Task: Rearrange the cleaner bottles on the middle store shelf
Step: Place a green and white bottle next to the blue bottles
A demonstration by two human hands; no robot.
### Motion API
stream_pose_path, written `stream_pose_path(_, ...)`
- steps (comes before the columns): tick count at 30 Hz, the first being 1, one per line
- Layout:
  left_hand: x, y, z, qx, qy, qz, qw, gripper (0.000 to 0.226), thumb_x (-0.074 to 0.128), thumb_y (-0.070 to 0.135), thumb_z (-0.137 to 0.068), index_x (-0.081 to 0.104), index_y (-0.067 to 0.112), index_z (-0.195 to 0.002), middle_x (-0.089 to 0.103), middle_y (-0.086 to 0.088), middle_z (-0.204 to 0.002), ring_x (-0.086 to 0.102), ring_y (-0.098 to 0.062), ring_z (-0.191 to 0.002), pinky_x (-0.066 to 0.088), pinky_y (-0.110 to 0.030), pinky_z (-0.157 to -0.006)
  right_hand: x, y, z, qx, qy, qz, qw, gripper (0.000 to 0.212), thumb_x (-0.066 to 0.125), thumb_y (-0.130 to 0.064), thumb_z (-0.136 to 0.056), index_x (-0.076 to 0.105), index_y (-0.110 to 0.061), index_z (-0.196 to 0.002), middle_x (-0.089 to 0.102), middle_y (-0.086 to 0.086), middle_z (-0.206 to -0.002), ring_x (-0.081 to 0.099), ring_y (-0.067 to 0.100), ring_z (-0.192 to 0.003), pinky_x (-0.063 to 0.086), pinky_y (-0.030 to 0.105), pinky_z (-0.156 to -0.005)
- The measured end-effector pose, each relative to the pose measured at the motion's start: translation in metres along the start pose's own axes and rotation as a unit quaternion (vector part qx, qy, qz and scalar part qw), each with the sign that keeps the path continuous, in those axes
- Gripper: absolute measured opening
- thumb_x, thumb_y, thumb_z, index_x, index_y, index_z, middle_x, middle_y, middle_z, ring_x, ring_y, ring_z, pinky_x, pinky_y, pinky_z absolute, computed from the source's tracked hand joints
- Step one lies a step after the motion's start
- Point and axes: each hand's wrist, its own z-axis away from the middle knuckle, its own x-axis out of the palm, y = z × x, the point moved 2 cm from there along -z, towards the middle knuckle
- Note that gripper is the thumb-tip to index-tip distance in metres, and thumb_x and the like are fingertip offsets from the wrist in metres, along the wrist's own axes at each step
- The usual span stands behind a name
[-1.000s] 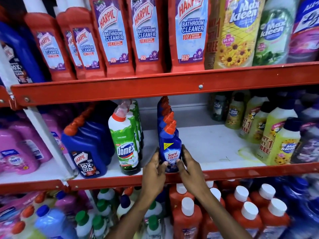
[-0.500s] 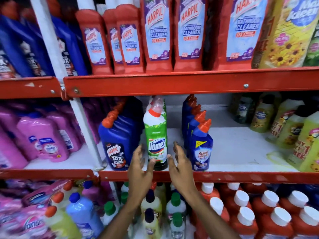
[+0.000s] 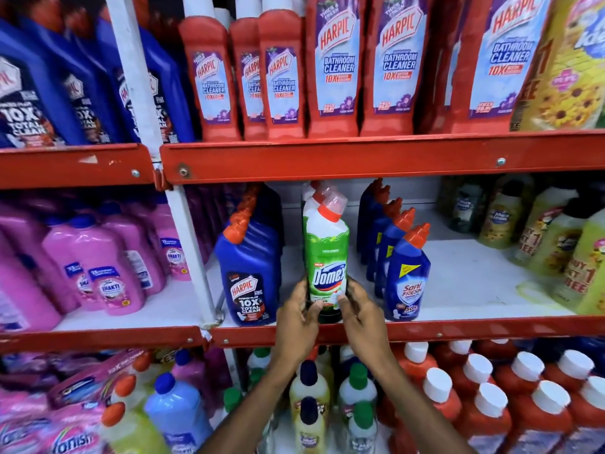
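Note:
A green Domex bottle (image 3: 325, 257) with a red-and-white cap stands upright at the front of the middle shelf (image 3: 425, 329), with more Domex bottles lined up behind it. My left hand (image 3: 296, 317) grips its base from the left and my right hand (image 3: 358, 314) from the right. To its left stands a row of blue Harpic bottles (image 3: 247, 276). On its right a row of blue Sani Fresh bottles (image 3: 406, 280) runs towards the back.
Yellow-green Max Kleen bottles (image 3: 556, 244) fill the shelf's right end, with bare white shelf between them and the Sani Fresh row. Pink bottles (image 3: 98, 267) sit past the white upright (image 3: 190, 250). Red Harpic bathroom cleaners (image 3: 334, 70) stand above; white-capped red bottles (image 3: 474, 398) below.
My hands left the Sani Fresh bottle, moved left and closed on the front Domex bottle. The view has shifted left and nearer.

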Motion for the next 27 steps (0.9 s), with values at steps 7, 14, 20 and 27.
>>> stream_pose_path(7, -0.013, 0.014, 0.013, 0.017, -0.009, 0.006, 1.000, 0.049, 0.059, 0.029, -0.096, 0.049, 0.035, -0.144, 0.067, 0.030, -0.126, 0.064, 0.006, -0.118, 0.054, -0.028, -0.105, 0.005, -0.018, 0.016, -0.002, 0.151, -0.016, 0.988, 0.039, 0.057, -0.014, -0.096, 0.055, -0.015, -0.135, 0.065, 0.000, -0.132, 0.062, 0.010, -0.117, 0.049, 0.024, -0.102)
stream_pose_path(14, -0.086, 0.025, 0.046, 0.104, 0.301, 0.003, 0.948, 0.034, 0.061, 0.011, -0.086, 0.063, 0.017, -0.119, 0.065, 0.000, -0.119, 0.064, -0.019, -0.112, 0.052, -0.034, -0.099, 0.051, -0.056, 0.036, -0.081, 0.109, -0.019, 0.991, 0.026, 0.054, -0.011, -0.094, 0.066, -0.021, -0.115, 0.071, -0.005, -0.110, 0.066, 0.006, -0.103, 0.053, 0.026, -0.089)
stream_pose_path(20, -0.108, -0.004, 0.026, 0.020, 0.232, -0.019, 0.972, 0.053, 0.058, 0.025, -0.089, 0.048, 0.022, -0.141, 0.061, 0.012, -0.133, 0.063, -0.015, -0.124, 0.052, -0.048, -0.107, 0.104, -0.051, 0.020, -0.039, -0.048, 0.009, 0.998, 0.042, 0.052, -0.015, -0.097, 0.051, -0.019, -0.139, 0.066, -0.009, -0.126, 0.065, 0.007, -0.112, 0.055, 0.036, -0.098)
stream_pose_path(27, -0.116, -0.015, 0.021, 0.008, 0.187, 0.001, 0.982, 0.051, 0.060, 0.029, -0.092, 0.048, 0.029, -0.142, 0.070, 0.007, -0.124, 0.070, -0.012, -0.112, 0.059, -0.046, -0.097, 0.101, -0.047, 0.014, 0.003, -0.049, -0.025, 0.998, 0.038, 0.056, -0.009, -0.095, 0.059, -0.012, -0.133, 0.071, 0.000, -0.126, 0.067, 0.005, -0.114, 0.055, 0.037, -0.100)
